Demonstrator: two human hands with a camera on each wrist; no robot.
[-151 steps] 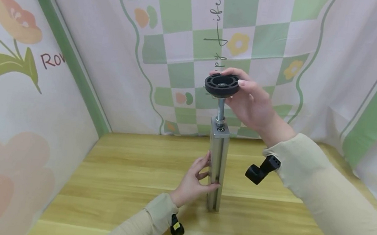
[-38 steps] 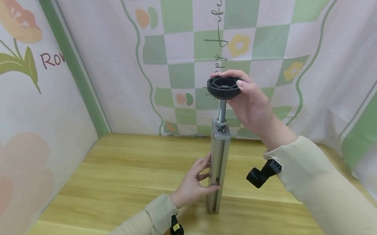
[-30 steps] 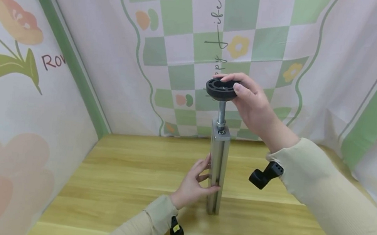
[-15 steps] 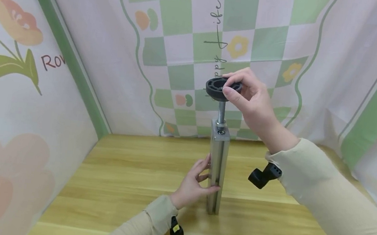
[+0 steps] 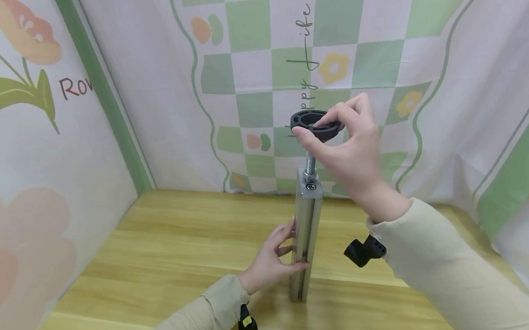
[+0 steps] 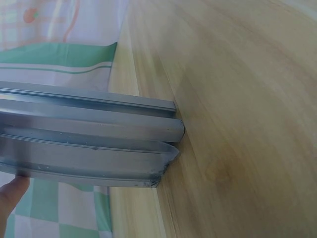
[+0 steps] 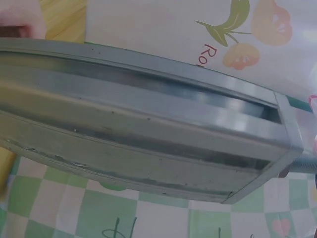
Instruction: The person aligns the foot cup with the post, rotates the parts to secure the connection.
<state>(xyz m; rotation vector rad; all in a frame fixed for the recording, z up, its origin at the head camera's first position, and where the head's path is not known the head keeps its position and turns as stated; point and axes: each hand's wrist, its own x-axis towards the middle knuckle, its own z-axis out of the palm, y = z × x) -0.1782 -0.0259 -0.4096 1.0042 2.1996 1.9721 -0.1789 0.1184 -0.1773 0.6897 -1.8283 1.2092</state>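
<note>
An upright aluminium profile (image 5: 306, 229) stands on the wooden table, its lower end at the boards in the left wrist view. An end plate (image 5: 310, 191) with a screw caps its top. From it rises a threaded rod (image 5: 311, 165) with a nut, carrying a black round levelling foot (image 5: 323, 133). My left hand (image 5: 267, 263) grips the profile's lower half, thumb in front, other fingers partly hidden behind. High up, my right hand (image 5: 357, 148) pinches the levelling foot, thumb at its front left rim and a finger reaching into its ring. The right wrist view shows the profile's grooved sides (image 7: 148, 129).
The wooden table (image 5: 177, 242) reaches back to a printed cloth (image 5: 252, 16) with green checks, close behind the profile. Another printed cloth (image 5: 7, 146) hangs at the left. Black camera mounts (image 5: 364, 251) sit on both wrists.
My right thumb has swept from the foot's right edge to its front left, and that hand has turned about the rim. The left hand and profile have stayed nearly still.
</note>
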